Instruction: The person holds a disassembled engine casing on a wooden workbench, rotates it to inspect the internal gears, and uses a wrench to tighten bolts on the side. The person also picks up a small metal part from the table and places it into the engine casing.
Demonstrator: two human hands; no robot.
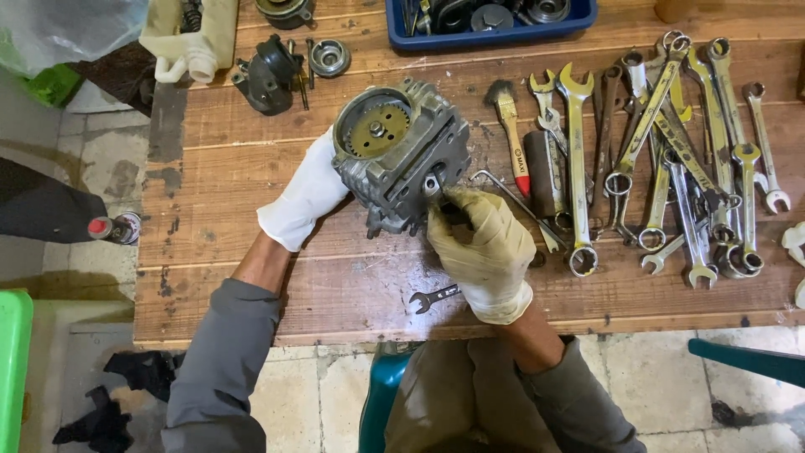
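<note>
A grey metal engine cylinder head (402, 159) with a brass-coloured sprocket in its round opening sits tilted on the wooden workbench (251, 134). My left hand (306, 197), in a white glove, grips its left side from behind. My right hand (486, 247), in a soiled yellowish glove, presses its fingers against the lower right corner of the part, closed on something small and dark that I cannot make out. A small open-ended spanner (433, 297) lies on the bench just below my right wrist.
Many spanners (671, 168) lie spread over the right of the bench, beside a brush (507, 126) and an L-shaped hex key (511, 197). A blue tray (495, 25) of parts, a black part (268, 75) and a white container (189, 38) stand at the back.
</note>
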